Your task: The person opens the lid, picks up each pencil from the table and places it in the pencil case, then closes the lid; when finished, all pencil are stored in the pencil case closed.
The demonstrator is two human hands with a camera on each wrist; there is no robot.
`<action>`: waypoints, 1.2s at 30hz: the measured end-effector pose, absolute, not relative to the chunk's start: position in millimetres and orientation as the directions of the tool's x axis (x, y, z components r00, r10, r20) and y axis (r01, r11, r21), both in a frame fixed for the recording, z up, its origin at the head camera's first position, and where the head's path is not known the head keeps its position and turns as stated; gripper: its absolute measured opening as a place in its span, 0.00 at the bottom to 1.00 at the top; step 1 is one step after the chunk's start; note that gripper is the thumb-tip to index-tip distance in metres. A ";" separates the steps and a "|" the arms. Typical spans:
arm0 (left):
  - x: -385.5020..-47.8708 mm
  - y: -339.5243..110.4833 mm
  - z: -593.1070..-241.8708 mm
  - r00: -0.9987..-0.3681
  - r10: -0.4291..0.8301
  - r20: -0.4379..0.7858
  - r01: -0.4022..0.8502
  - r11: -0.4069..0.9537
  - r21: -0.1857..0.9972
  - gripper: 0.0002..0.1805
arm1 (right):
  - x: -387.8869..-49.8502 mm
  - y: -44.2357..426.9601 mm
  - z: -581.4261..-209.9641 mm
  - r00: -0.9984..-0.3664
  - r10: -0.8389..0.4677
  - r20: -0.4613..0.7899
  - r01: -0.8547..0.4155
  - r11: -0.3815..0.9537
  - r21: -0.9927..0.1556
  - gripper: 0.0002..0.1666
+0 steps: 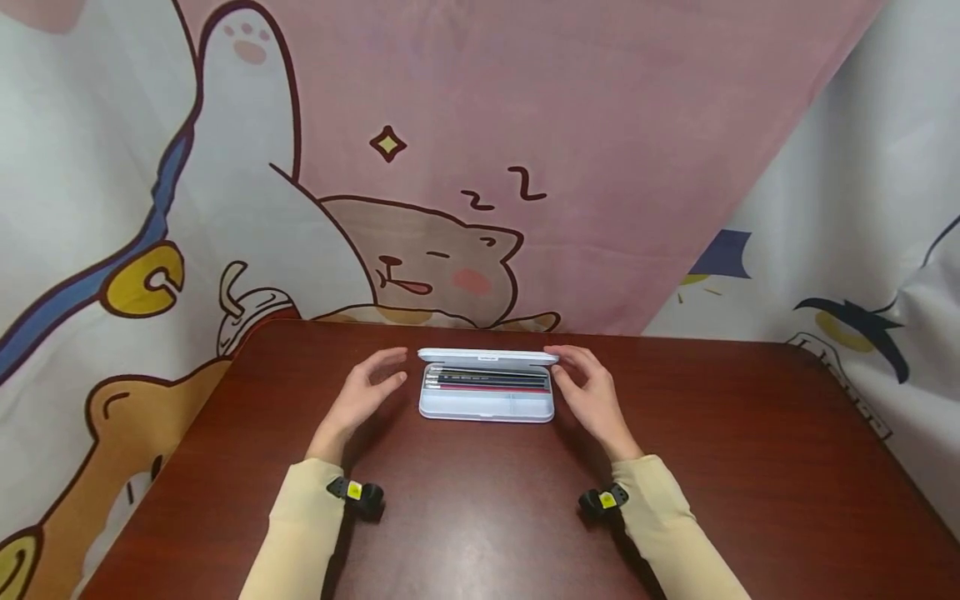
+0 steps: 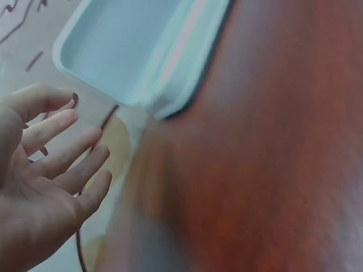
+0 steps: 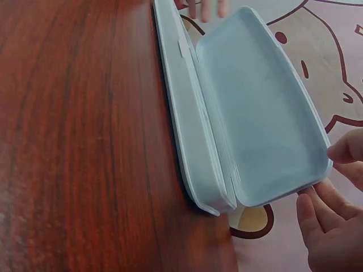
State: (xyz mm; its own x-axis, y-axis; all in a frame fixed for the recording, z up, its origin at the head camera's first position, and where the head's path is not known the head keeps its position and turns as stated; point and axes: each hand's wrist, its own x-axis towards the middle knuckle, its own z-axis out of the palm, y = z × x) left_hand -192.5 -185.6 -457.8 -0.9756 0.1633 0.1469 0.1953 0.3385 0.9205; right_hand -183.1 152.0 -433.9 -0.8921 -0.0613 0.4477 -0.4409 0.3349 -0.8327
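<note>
A pale blue pencil case (image 1: 487, 407) lies on the table with its lid (image 1: 487, 357) raised. Several dark pencils (image 1: 487, 379) and a red one lie along the back of its tray; a small divider shows at the front right. My right hand (image 1: 594, 398) pinches the lid's right corner with curled fingers; in the right wrist view, fingertips (image 3: 340, 148) meet the lid's edge. To the left of the case, my left hand (image 1: 365, 398) stands apart from it with fingers spread and loosely bent. The left wrist view shows that palm (image 2: 42, 209) holding nothing.
The case rests on a reddish-brown wooden table (image 1: 465, 500), near its back edge. Behind hangs a cartoon-printed cloth (image 1: 600, 150), which also drapes at both sides. Each wrist carries a small black camera on a strap.
</note>
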 end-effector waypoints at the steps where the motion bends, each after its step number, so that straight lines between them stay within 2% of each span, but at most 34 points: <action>1: -192.8 -184.5 -454.5 -0.975 0.149 0.165 0.206 0.328 0.922 0.23 | -179.7 151.1 -429.5 -0.895 -0.062 0.442 -0.436 0.335 -0.835 0.15; 7: -186.6 -170.2 -434.8 -0.975 0.108 0.193 0.218 0.314 0.924 0.14 | -165.5 147.6 -414.1 -0.925 -0.062 0.375 -0.372 0.355 -0.858 0.11; 13: -169.4 -160.1 -417.3 -0.981 0.060 0.184 0.194 0.303 0.933 0.10 | -171.5 150.1 -435.3 -0.925 -0.030 0.379 -0.359 0.400 -0.843 0.09; 20: -181.4 -159.3 -454.6 -0.983 -0.001 0.182 0.170 0.357 0.919 0.06 | -177.1 156.3 -455.0 -0.951 0.007 0.310 -0.278 0.418 -0.865 0.09; 36: -170.0 -151.6 -467.3 -0.980 0.066 0.186 0.195 0.469 0.861 0.13 | -167.9 156.5 -474.2 -0.974 -0.033 0.225 -0.216 0.455 -0.864 0.14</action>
